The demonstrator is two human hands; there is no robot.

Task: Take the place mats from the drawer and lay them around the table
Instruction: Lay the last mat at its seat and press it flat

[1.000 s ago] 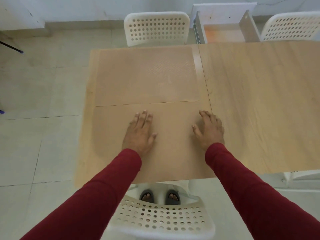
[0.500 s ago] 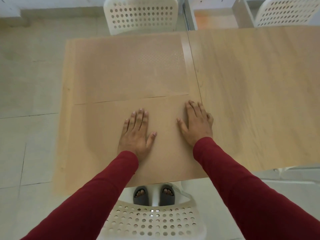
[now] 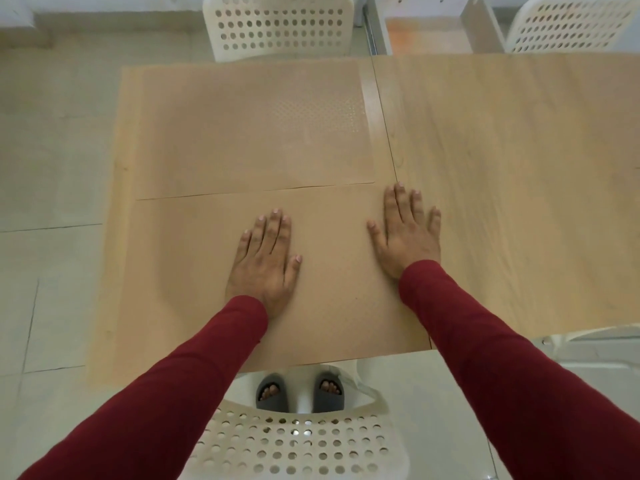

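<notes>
Two tan place mats lie on the left part of the wooden table (image 3: 519,188). The near mat (image 3: 194,271) reaches the table's front edge. The far mat (image 3: 249,133) lies beyond it, and their long edges meet. My left hand (image 3: 266,261) rests flat on the middle of the near mat, fingers straight. My right hand (image 3: 407,233) lies flat across that mat's right edge, with the outer fingers on bare wood. The open drawer (image 3: 429,36) shows past the table's far edge, its orange bottom visible.
A white perforated chair (image 3: 280,26) stands at the far side, another (image 3: 571,26) at the far right. A third chair (image 3: 294,445) is right below me at the near edge, my sandalled feet behind it. Tiled floor lies to the left.
Both hands have slid a little further forward on the near mat, and the right hand's fingers have flattened and spread. The view has tilted down and closer.
</notes>
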